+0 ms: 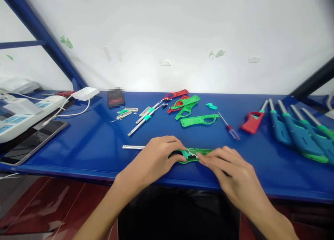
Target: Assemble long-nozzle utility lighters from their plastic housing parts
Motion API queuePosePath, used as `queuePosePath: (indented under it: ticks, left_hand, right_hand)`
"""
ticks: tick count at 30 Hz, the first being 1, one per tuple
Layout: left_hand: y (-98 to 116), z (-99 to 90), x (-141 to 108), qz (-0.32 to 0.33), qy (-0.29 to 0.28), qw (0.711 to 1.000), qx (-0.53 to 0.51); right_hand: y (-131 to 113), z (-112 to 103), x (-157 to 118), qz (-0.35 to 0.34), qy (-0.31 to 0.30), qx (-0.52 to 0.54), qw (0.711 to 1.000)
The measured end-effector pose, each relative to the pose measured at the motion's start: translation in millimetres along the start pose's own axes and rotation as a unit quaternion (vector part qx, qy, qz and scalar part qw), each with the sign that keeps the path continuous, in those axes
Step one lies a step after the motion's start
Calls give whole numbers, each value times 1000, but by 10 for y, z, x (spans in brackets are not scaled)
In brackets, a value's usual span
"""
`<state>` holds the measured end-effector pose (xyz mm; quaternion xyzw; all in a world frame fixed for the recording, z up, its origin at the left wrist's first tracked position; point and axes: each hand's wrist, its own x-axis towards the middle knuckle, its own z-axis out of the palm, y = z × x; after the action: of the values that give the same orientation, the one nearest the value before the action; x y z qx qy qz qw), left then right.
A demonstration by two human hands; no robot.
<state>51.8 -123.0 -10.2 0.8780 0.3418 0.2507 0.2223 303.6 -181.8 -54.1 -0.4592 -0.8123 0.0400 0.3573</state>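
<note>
Near the table's front edge lies an opened long-nosed lighter in a green casing (pixel 207 151), with a teal trigger piece, a black part and a white wire showing inside. Its metal tube (pixel 133 147) sticks out to the left from under my hand. My left hand (pixel 159 154) is closed round the teal piece and the trigger end of the casing. My right hand (pixel 232 165) has its fingers together, pinching at the inner part beside the wire; its fingertips partly cover the casing's right end.
Behind my hands lie green casing halves (pixel 199 121), red casing halves (pixel 180 93), metal tubes (pixel 138 125) and a screwdriver (pixel 231 130). Whole lighters, one red (pixel 252 122) and several blue (pixel 300 135), lie right. A phone (pixel 33 140) and a power strip (pixel 31 113) are left.
</note>
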Motion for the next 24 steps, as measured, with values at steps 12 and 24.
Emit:
queuePosePath:
  ticks: [12,24]
  left_hand:
    - [50,5,-38,5,-2,999,45]
    - [1,-9,-33,14,-21,998,63]
  right_hand:
    - [10,13,-2,4,-5,-7,1000]
    - [18,19,-6,-4,0,-6,1000]
